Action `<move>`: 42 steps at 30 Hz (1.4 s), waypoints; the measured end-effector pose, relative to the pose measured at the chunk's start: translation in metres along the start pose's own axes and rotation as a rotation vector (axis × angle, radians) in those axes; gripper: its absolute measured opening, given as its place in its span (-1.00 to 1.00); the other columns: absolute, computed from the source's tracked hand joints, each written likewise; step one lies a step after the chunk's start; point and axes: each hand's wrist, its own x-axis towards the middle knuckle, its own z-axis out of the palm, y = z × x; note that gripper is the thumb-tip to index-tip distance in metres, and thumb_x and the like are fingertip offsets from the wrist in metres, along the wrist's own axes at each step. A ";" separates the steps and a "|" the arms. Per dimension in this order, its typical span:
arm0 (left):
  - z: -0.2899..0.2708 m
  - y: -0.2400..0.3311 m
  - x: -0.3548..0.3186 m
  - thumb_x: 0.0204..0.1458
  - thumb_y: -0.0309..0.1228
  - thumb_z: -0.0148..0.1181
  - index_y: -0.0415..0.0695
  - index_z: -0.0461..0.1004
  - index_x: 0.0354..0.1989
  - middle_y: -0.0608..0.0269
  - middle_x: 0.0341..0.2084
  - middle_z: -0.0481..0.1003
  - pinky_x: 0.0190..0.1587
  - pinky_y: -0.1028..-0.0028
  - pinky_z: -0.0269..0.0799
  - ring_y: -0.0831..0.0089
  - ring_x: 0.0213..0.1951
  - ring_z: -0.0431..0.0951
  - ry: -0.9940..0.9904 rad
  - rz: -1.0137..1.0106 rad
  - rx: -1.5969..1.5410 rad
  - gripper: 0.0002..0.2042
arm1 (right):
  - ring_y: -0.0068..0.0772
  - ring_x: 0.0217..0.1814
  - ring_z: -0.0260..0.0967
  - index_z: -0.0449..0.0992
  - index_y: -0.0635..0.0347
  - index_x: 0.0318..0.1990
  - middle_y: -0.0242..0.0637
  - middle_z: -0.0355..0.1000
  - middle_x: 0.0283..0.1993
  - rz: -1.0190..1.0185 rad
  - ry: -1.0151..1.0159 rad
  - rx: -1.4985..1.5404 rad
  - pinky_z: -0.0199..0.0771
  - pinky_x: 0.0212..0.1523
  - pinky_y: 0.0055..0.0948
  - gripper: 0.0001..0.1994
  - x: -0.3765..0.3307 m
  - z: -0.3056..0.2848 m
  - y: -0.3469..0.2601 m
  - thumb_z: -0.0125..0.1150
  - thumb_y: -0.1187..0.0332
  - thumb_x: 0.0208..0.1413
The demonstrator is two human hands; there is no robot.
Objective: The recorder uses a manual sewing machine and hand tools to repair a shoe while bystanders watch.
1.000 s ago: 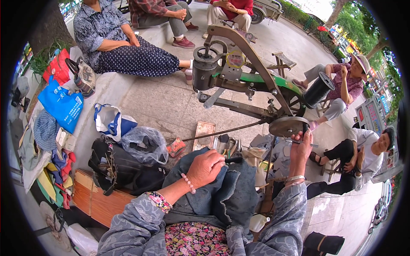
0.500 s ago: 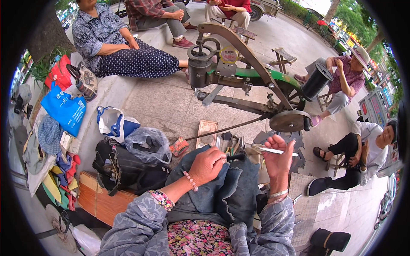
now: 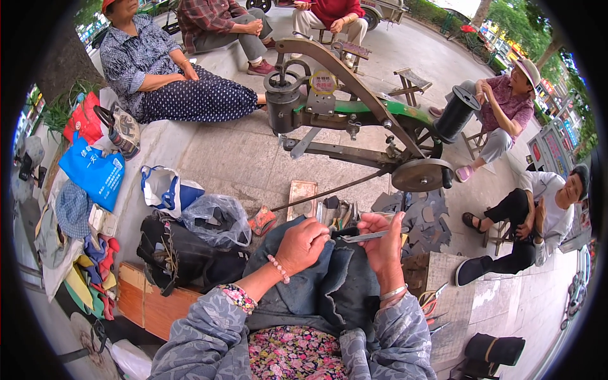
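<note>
A dark blue denim garment (image 3: 329, 285) lies bunched on my lap. My left hand (image 3: 303, 246) grips its upper fold, fingers closed on the cloth. My right hand (image 3: 383, 244) is raised just right of it, holding small metal scissors (image 3: 362, 236) whose blades point left toward the left hand. A hand-cranked sewing machine (image 3: 354, 120) with a green arm and a metal flywheel (image 3: 421, 175) stands on the pavement straight ahead, beyond both hands.
A black bag (image 3: 177, 259), a clear plastic bag (image 3: 215, 218) and a wooden box (image 3: 149, 301) sit at my left. A tray of tools (image 3: 329, 212) lies ahead. Several people sit around on the ledge and on low stools. Orange-handled scissors (image 3: 430, 301) lie at my right.
My right hand has come down from the machine's flywheel to the garment and now holds the scissors near my left hand. The left hand stayed on the denim.
</note>
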 end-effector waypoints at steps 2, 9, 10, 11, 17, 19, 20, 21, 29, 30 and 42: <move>-0.002 0.002 0.001 -0.08 -0.55 0.10 -0.20 0.40 -0.41 0.10 -0.53 0.40 -0.43 0.30 0.35 0.12 -0.46 0.45 -0.008 0.005 0.011 -0.94 | -0.50 -0.50 0.23 0.46 0.29 -0.28 -0.30 0.40 -0.46 0.004 0.008 0.031 0.21 -0.47 -0.52 -0.23 -0.001 0.000 -0.001 -0.51 -0.29 0.14; 0.002 -0.002 -0.004 -0.13 -0.58 0.14 -0.20 0.44 -0.39 0.15 -0.56 0.39 -0.47 0.40 0.32 0.25 -0.52 0.43 0.025 0.038 0.022 -0.90 | -0.38 -0.39 0.34 0.46 0.24 -0.28 -0.25 0.43 -0.41 0.088 0.061 0.378 0.35 -0.40 -0.39 -0.33 -0.012 -0.003 0.000 -0.34 -0.25 0.13; 0.002 -0.003 -0.005 -0.13 -0.58 0.14 -0.20 0.43 -0.39 0.15 -0.56 0.39 -0.47 0.40 0.32 0.25 -0.52 0.43 0.021 0.031 0.028 -0.90 | -0.34 -0.34 0.36 0.45 0.24 -0.28 -0.22 0.44 -0.37 0.095 0.052 0.441 0.40 -0.35 -0.35 -0.40 -0.016 -0.001 0.002 -0.24 -0.20 0.14; 0.001 -0.002 -0.006 -0.13 -0.58 0.14 -0.20 0.43 -0.39 0.15 -0.56 0.39 -0.47 0.40 0.32 0.25 -0.52 0.43 0.018 0.023 0.034 -0.90 | -0.30 -0.30 0.38 0.45 0.24 -0.28 -0.19 0.46 -0.34 0.103 0.043 0.503 0.45 -0.30 -0.31 -0.46 -0.021 0.000 0.004 -0.15 -0.15 0.15; -0.001 0.006 -0.006 -0.11 -0.56 0.14 -0.21 0.41 -0.39 0.13 -0.55 0.38 -0.46 0.35 0.34 0.18 -0.50 0.44 0.023 -0.005 0.029 -0.91 | -0.22 -0.05 0.40 0.40 0.32 -0.18 -0.07 0.40 -0.10 0.110 -0.144 0.594 0.44 0.03 -0.33 -0.77 -0.063 0.022 0.013 0.13 0.65 -0.04; -0.002 0.006 -0.005 -0.10 -0.55 0.13 -0.21 0.40 -0.39 0.10 -0.53 0.38 -0.44 0.30 0.35 0.11 -0.48 0.45 0.004 -0.013 0.037 -0.91 | -0.23 -0.05 0.40 0.40 0.35 -0.18 -0.06 0.40 -0.08 0.131 -0.140 0.602 0.46 0.02 -0.36 -0.75 -0.075 0.030 0.014 0.13 0.71 -0.07; -0.001 0.004 -0.007 -0.10 -0.54 0.13 -0.21 0.40 -0.39 0.10 -0.53 0.38 -0.43 0.30 0.36 0.12 -0.47 0.45 -0.003 0.001 0.046 -0.91 | -0.22 -0.04 0.41 0.40 0.36 -0.19 -0.05 0.39 -0.07 0.126 -0.137 0.604 0.48 0.02 -0.37 -0.75 -0.081 0.033 0.012 0.11 0.73 -0.07; -0.001 0.002 -0.007 -0.10 -0.54 0.12 -0.21 0.40 -0.38 0.11 -0.52 0.39 -0.42 0.31 0.36 0.12 -0.46 0.45 -0.010 0.015 0.054 -0.90 | -0.21 -0.02 0.40 0.41 0.36 -0.16 -0.05 0.40 -0.05 0.111 -0.150 0.597 0.45 0.05 -0.36 -0.74 -0.085 0.035 0.010 0.10 0.71 -0.06; -0.002 0.007 -0.009 -0.09 -0.52 0.12 -0.18 0.39 -0.40 0.11 -0.51 0.39 -0.41 0.29 0.37 0.12 -0.44 0.46 -0.009 0.021 0.094 -0.92 | -0.12 -0.09 0.45 0.39 0.13 -0.04 0.00 0.33 0.06 -0.024 -0.244 0.661 0.54 -0.14 -0.18 -0.71 -0.098 0.017 -0.004 0.13 0.53 0.04; -0.002 0.007 -0.009 -0.09 -0.51 0.12 -0.18 0.39 -0.40 0.11 -0.52 0.39 -0.41 0.29 0.37 0.12 -0.44 0.46 -0.008 0.018 0.088 -0.92 | -0.14 -0.12 0.46 0.38 0.10 -0.03 0.03 0.32 0.07 -0.015 -0.251 0.678 0.56 -0.18 -0.17 -0.70 -0.098 0.015 -0.002 0.12 0.53 0.05; -0.001 0.003 -0.010 -0.09 -0.51 0.13 -0.18 0.40 -0.40 0.11 -0.52 0.40 -0.42 0.28 0.37 0.11 -0.45 0.46 -0.001 0.032 0.083 -0.92 | -0.29 -0.23 0.45 0.40 0.16 -0.13 -0.06 0.41 -0.06 -0.034 -0.295 0.666 0.55 -0.22 -0.23 -0.72 -0.090 0.013 0.010 0.18 0.60 -0.04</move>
